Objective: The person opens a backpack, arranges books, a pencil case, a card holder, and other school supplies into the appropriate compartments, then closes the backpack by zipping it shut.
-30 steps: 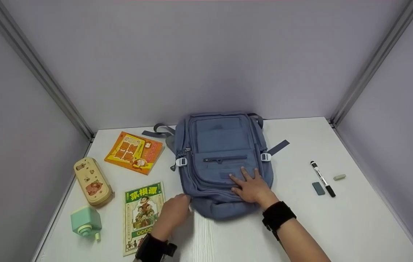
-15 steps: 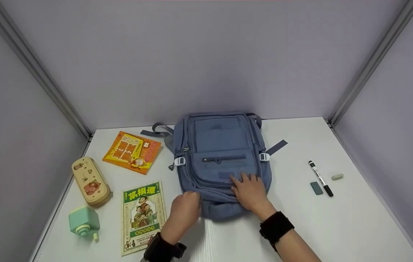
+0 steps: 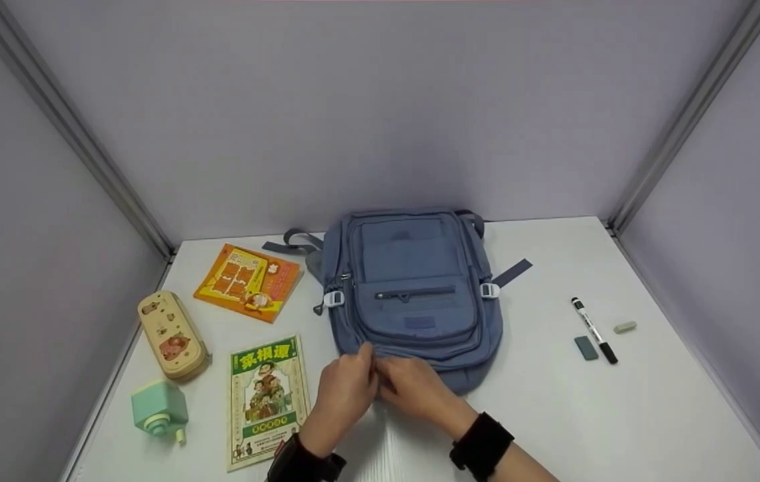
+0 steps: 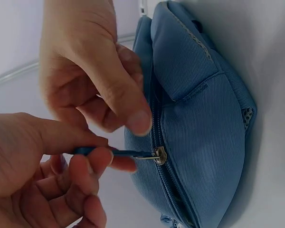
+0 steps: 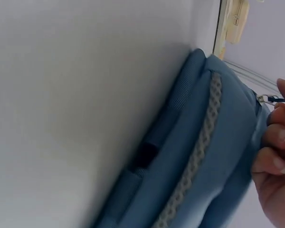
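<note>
A blue backpack (image 3: 413,268) lies on the white table with its bottom end toward me. At that end my left hand (image 3: 346,383) pinches the cord of a zipper pull (image 4: 128,153) between thumb and fingers. The cord stretches from a metal slider (image 4: 160,156) on the zipper. My right hand (image 3: 417,385) is right against the left one, fingers curled. Its thumb (image 4: 139,122) is beside the zipper in the left wrist view. In the right wrist view curled fingers (image 5: 279,135) are near the slider; whether the right hand grips cloth or cord is unclear.
Left of the backpack are an orange booklet (image 3: 246,281), a green-and-cream book (image 3: 266,402), a yellow pencil case (image 3: 172,335) and a mint-green box-shaped device (image 3: 158,405). On the right lie a marker (image 3: 594,330), a dark eraser (image 3: 586,347) and a pale eraser (image 3: 625,327). Partition walls surround the table.
My left hand has moved right along the backpack's near end. My right hand has left the backpack's front, where it was spread, and come down beside the left with curled fingers.
</note>
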A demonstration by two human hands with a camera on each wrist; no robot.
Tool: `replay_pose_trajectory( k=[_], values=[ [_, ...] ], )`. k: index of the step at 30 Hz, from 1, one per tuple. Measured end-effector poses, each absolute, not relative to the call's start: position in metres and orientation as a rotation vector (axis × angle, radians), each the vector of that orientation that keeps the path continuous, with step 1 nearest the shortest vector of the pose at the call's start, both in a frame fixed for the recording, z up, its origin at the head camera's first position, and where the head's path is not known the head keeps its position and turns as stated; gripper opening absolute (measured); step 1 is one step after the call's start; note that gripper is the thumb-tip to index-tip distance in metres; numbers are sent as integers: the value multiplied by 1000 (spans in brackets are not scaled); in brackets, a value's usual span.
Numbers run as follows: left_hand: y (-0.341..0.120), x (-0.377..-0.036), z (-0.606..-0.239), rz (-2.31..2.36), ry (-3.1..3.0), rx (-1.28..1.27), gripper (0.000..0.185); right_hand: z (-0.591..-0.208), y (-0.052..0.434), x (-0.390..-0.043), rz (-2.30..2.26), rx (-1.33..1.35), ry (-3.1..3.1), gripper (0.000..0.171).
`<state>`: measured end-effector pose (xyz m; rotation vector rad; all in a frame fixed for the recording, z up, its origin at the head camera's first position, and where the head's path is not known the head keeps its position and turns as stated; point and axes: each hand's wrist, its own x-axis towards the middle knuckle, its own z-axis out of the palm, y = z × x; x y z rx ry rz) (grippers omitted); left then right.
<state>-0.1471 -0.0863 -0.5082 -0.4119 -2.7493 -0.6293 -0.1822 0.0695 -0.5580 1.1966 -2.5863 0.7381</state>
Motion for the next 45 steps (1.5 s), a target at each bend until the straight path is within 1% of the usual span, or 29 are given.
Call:
replay_pose_trajectory(
  k=[4, 11, 15, 21, 25, 31, 35, 45],
  values=[
    [-89, -145, -506, -680, -2767, -490, 25, -566, 63, -185, 804, 1158, -2508, 18],
    [-99, -150, -501, -619, -2713, -564, 15, -566, 59, -185, 900, 1036, -2441, 14],
    [-111, -164, -512, -477, -2638, -613, 10, -563, 57, -184, 953, 966, -2482, 11],
    [-125, -179, -534, -420, -2574, -701, 23, -563, 54, -182, 1015, 944, -2537, 13],
    [-125, -183, -544, -403, -2507, -753, 22, -565, 55, -181, 1049, 967, -2514, 14],
    [-125, -188, -554, -375, -2427, -681, 14, -565, 60, -179, 1044, 992, -2492, 15],
    [-126, -188, -557, -371, -2441, -643, 15, -564, 72, -176, 1051, 962, -2516, 19],
    [-127, -187, -559, -356, -2445, -630, 16, -565, 108, -170, 1106, 881, -2512, 17]
  ],
)
